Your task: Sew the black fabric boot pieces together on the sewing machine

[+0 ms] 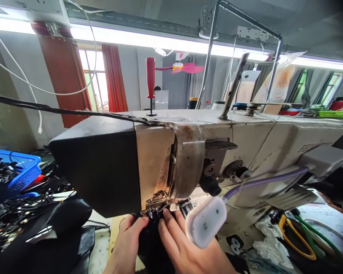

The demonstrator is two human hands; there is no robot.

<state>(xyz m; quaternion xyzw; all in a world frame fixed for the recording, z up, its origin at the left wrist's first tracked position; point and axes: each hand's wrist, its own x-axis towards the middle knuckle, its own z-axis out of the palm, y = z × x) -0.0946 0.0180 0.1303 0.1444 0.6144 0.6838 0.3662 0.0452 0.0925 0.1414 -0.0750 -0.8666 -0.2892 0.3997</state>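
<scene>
Below the head of a sewing machine [157, 167], black fabric [150, 243] lies between my two hands. My left hand [127, 239] pinches the fabric's left edge between thumb and fingers, close to the presser foot [151, 213]. Flat on the fabric's right side rests my right hand [180, 239], fingers stretched toward the needle area. A white lamp [206, 222] on a purple flexible arm hangs over the right hand and covers part of it. The needle itself cannot be made out.
A red-handled screwdriver [150, 78] stands upright on the machine. At left are a blue basket [24, 171] and black material [45, 236]. To the right lie yellow-handled scissors [295, 238] and crumpled clear plastic [271, 239]. A white cable [93, 45] dangles at upper left.
</scene>
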